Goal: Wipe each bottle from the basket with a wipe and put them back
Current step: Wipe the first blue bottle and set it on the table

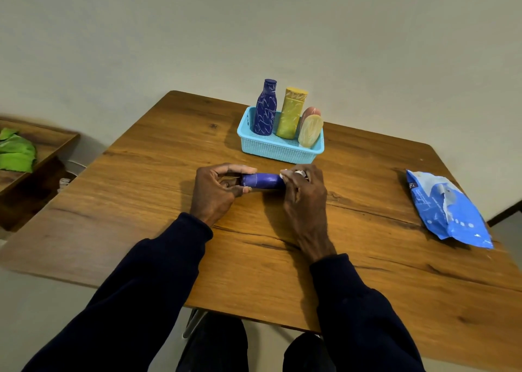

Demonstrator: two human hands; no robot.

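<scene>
A: First entry, far left?
B: One green cloth, on a wooden shelf beyond the desk's left edge.

A: Centre of the desk?
B: Left hand, fingers and thumb curled round one end of a blue bottle. The bottle lies sideways between the two hands. Whether it touches the desk cannot be told.

A: The other end?
B: Right hand, fingers bent, pinching a white wipe against that end of the bottle.

A: Behind the hands?
B: One light blue basket, near the far edge. It holds a dark blue bottle, a yellow bottle, a pink bottle and a cream bottle. The last two lean.

A: Right side?
B: One blue pack of wipes, flat by the right edge, well apart from the hands.
</scene>
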